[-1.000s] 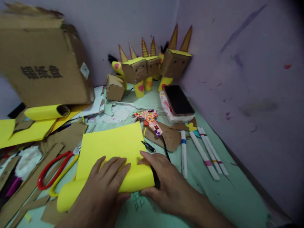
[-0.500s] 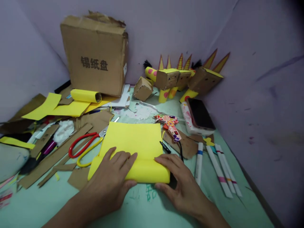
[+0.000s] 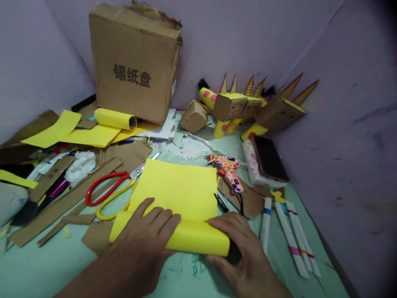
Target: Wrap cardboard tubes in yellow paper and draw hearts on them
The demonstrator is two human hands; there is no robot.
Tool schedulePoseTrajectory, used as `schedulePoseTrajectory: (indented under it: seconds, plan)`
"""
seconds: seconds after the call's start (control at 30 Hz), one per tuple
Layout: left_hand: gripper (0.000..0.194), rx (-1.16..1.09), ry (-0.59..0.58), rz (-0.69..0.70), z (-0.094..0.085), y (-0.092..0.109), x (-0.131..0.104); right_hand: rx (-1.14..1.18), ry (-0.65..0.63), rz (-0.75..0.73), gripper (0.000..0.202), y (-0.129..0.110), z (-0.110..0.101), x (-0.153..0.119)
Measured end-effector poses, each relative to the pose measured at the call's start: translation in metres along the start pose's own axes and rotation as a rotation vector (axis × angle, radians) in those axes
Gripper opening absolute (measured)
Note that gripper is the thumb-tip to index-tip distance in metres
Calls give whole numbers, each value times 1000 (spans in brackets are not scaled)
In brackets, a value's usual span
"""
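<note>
A sheet of yellow paper (image 3: 176,186) lies flat on the table, its near edge curled into a roll that runs left to right. My left hand (image 3: 151,231) is wrapped over the middle-left of the roll, fingers on top and thumb on the near side. At the right end, my right hand (image 3: 238,244) grips the roll between fingers above and thumb below. The inside of the roll is hidden from view. Just left of the sheet lie scissors (image 3: 107,189) with one red and one yellow handle, and a black pen (image 3: 221,203) rests by its right edge.
A floral glue gun (image 3: 230,169) lies on cardboard beyond the sheet. White markers (image 3: 290,238) are to the right, near a phone (image 3: 269,157) on a packet. Cardboard scraps (image 3: 65,203) cover the left. A large carton (image 3: 133,62) and cardboard animal figures (image 3: 229,107) stand against the wall.
The camera view has tilted slightly, so background things sit farther right. Both hands stay on the yellow roll, which appears slightly lower in the picture.
</note>
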State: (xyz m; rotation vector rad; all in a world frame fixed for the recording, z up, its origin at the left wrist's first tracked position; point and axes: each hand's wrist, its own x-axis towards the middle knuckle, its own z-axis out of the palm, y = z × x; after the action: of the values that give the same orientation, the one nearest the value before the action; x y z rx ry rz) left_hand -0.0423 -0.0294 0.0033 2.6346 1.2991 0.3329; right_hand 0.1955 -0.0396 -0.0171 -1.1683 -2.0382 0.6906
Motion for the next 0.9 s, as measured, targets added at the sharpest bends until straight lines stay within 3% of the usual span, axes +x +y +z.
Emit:
schedulePoseTrajectory:
  seconds: [0.17, 0.43, 0.63, 0.9]
  plan:
    - [43, -35, 8, 4, -5, -3, 4, 37, 14, 25, 46, -4, -4, 4]
    - [47, 167, 1, 226, -8, -21, 20, 35, 2, 116, 55, -6, -7, 7]
    - [46, 219, -40, 296, -7, -25, 29, 38, 113, 136, 48, -2, -4, 9]
    - [34, 130, 40, 172, 4, -12, 30, -11, 137, 163, 46, -4, -6, 12]
